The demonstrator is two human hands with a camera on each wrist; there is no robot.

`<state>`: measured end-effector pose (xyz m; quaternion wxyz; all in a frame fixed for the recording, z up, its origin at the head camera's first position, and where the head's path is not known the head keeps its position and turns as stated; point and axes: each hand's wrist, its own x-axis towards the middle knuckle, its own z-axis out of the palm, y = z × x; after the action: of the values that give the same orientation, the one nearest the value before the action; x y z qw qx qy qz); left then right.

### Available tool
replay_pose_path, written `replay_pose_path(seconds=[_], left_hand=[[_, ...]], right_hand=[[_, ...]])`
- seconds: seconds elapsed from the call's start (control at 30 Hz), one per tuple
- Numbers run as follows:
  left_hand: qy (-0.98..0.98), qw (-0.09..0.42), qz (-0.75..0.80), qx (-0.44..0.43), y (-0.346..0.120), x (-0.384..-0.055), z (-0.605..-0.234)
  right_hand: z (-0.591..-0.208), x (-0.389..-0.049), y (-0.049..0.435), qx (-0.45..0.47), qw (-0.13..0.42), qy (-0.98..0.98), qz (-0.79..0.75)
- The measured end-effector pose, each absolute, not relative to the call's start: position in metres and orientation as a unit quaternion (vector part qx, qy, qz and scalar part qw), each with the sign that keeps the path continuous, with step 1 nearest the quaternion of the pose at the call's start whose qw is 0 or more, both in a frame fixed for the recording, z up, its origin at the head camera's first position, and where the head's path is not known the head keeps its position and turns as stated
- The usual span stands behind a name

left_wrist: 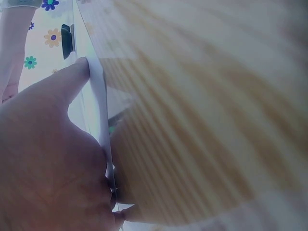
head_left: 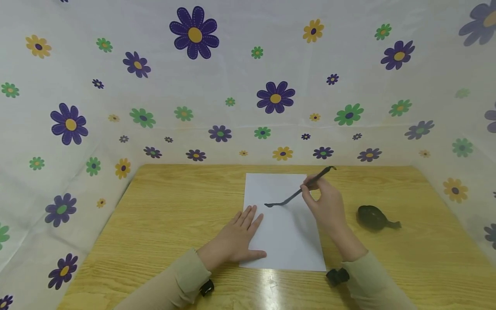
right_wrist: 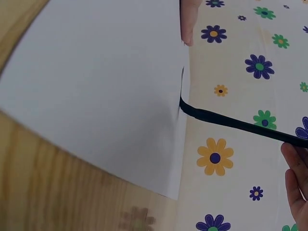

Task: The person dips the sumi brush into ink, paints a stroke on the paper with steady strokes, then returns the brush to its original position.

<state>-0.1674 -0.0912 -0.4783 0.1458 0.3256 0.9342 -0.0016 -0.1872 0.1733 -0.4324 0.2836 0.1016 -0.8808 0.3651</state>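
Note:
My right hand (head_left: 329, 206) pinches a dark writing brush (head_left: 306, 186) by its handle, which has a small loop at its upper end. The brush slants down to the left and its tip meets a white sheet of paper (head_left: 283, 237). A short black stroke (head_left: 274, 204) runs left from the tip, thicker at its left end. In the right wrist view the brush (right_wrist: 231, 121) bends where it meets the sheet. My left hand (head_left: 238, 239) lies with fingers spread on the sheet's left side, thumb near its lower edge. The left wrist view shows this hand (left_wrist: 48, 144) close up.
To the right of the sheet sits a dark dish (head_left: 372, 217) with a short handle. The wooden table (head_left: 174, 206) stands against a white cloth (head_left: 232, 77) printed with flowers, which also hangs at both sides. Dark straps (head_left: 337, 276) sit at my cuffs.

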Motion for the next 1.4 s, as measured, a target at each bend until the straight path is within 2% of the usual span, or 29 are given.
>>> replay_pose_path(seconds=[0.27, 0.57, 1.4], left_hand=[[0.934, 0.144, -0.002, 0.327, -0.092, -0.167, -0.478], [0.935, 0.144, -0.004, 0.324, -0.092, -0.167, -0.480], [0.933, 0.143, 0.008, 0.329, -0.093, -0.167, -0.480]], right_hand=[[-0.432, -0.185, 0.184, 0.086, 0.280, -0.883, 0.368], [-0.435, -0.185, 0.194, 0.086, 0.315, -0.874, 0.360], [-0.441, -0.177, 0.216, 0.071, 0.315, -0.880, 0.347]])
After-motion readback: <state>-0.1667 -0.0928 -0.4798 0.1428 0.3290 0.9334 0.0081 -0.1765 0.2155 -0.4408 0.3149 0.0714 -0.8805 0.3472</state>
